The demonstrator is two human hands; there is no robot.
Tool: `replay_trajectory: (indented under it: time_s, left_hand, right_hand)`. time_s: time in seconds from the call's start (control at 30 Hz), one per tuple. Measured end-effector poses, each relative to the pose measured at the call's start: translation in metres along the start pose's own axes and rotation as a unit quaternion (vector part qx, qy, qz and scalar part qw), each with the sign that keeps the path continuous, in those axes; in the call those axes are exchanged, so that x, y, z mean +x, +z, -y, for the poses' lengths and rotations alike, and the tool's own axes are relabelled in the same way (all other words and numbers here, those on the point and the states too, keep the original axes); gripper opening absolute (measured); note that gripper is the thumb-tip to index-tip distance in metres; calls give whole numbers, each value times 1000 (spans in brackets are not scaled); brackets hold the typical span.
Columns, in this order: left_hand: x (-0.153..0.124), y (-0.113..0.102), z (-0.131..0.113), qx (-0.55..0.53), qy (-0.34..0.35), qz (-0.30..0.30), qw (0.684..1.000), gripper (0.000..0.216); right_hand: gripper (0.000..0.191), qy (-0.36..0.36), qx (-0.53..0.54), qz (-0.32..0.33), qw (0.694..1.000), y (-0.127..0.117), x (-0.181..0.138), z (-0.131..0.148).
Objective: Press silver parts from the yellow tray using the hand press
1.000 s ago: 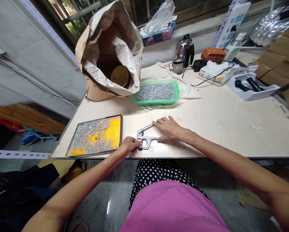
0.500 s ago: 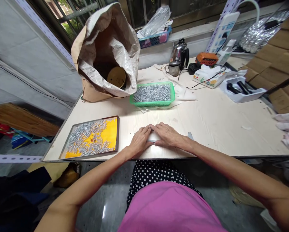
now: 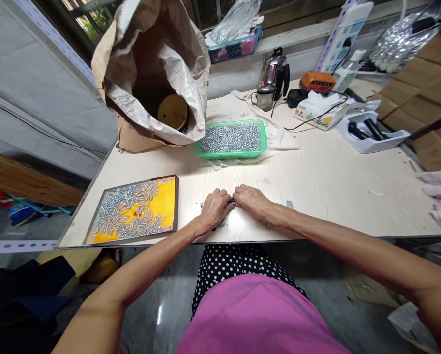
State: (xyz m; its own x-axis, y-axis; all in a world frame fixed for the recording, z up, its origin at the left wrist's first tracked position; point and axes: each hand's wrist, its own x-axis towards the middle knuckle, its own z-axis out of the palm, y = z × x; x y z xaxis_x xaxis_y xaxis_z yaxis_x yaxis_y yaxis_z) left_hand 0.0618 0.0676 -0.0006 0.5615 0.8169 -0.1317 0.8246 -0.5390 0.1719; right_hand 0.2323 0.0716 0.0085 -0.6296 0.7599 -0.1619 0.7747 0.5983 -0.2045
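**A:** Hands have closed up since a second ago. Left hand was out at the tool's head end. Now it sits knuckle to knuckle with right hand, both on top of the hand pliers.

**B:** Tool position?

**A:** Flat on the table near its front edge, almost fully covered. Only a dark sliver shows between the hands.

**B:** Grip?

**A:** Left is curled tight down over it. Right lies flatter with fingertips on it, can't tell if it's clamped. Looks like both hands bear down so the bench takes the push.

**B:** Stock?

**A:** Green basket of metal pins at 12 o'clock, yellow-bottomed tray of the same at 9, paper sack at 11. All within arm's reach, likely deliberate.
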Motion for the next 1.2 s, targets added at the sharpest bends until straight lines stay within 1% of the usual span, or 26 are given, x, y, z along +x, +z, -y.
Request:
replay_trajectory:
  time_s: [0.13, 0.2, 0.3, 0.33, 0.37, 0.43, 0.47, 0.53, 0.6, 0.7, 0.77, 0.8, 0.83, 0.87, 0.9, 0.97, 1.03, 1.1, 1.2]
  left_hand:
    - [2, -2, 0, 1, -16, -6, 1000, 20]
    - [-3, 0, -5, -2, -39, -21, 999, 27]
    - [-19, 15, -19, -21, -58, -77, 995, 39]
    - [-26, 22, -24, -31, -52, -97, 993, 41]
    - [-32, 30, -30, -43, -39, -115, 992, 44]
    - [-43, 44, -39, -68, -6, -134, 989, 50]
    - [-47, 49, -43, -80, 8, -137, 987, 52]
    - [-54, 54, -48, -98, 27, -135, 986, 51]
    - [-57, 52, -50, -113, 32, -129, 985, 47]
    - [-59, 46, -51, -132, 29, -125, 983, 45]
    - [-59, 45, -50, -143, 34, -126, 981, 48]
    - [-59, 46, -50, -149, 37, -124, 980, 50]
    - [-59, 48, -50, -155, 37, -119, 980, 52]
    - [-59, 50, -50, -160, 33, -112, 980, 52]
    - [-59, 53, -50, -165, 25, -104, 981, 52]
    - [-59, 58, -49, -171, 6, -93, 981, 50]
    - [-60, 63, -48, -175, -1, -93, 980, 50]
    - [-61, 66, -47, -179, 4, -102, 979, 53]
    - [-61, 71, -49, -180, 9, -109, 978, 56]
  right_hand:
    - [19, -5, -17, 8, 1000, -2, 5, -4]
    - [22, -8, -19, -4, 1000, -1, 6, -10]
    - [51, -49, 0, -21, 999, 2, 8, -26]
    - [56, -70, 12, -23, 997, 4, 9, -32]
    - [57, -90, 24, -25, 995, 6, 10, -38]
    - [44, -119, 45, -32, 991, 10, 13, -47]
    - [35, -119, 49, -40, 991, 11, 15, -49]
    - [23, -93, 43, -61, 993, 11, 21, -51]
    - [20, -61, 31, -75, 995, 7, 28, -48]
    - [21, -25, -2, -73, 997, -1, 40, -35]
    - [24, -21, -27, -71, 997, -5, 45, -17]
    - [25, -46, -35, -70, 996, -5, 47, -5]
    - [24, -90, -39, -70, 993, -4, 48, 9]
    - [22, -150, -43, -69, 985, -2, 48, 23]
    - [18, -209, -49, -67, 974, 0, 49, 36]
    - [12, -286, -79, -60, 953, 6, 52, 57]
    - [14, -320, -109, -52, 940, 11, 56, 68]
    - [14, -338, -124, -50, 932, 15, 62, 71]
    - [14, -345, -104, -47, 932, 18, 66, 74]
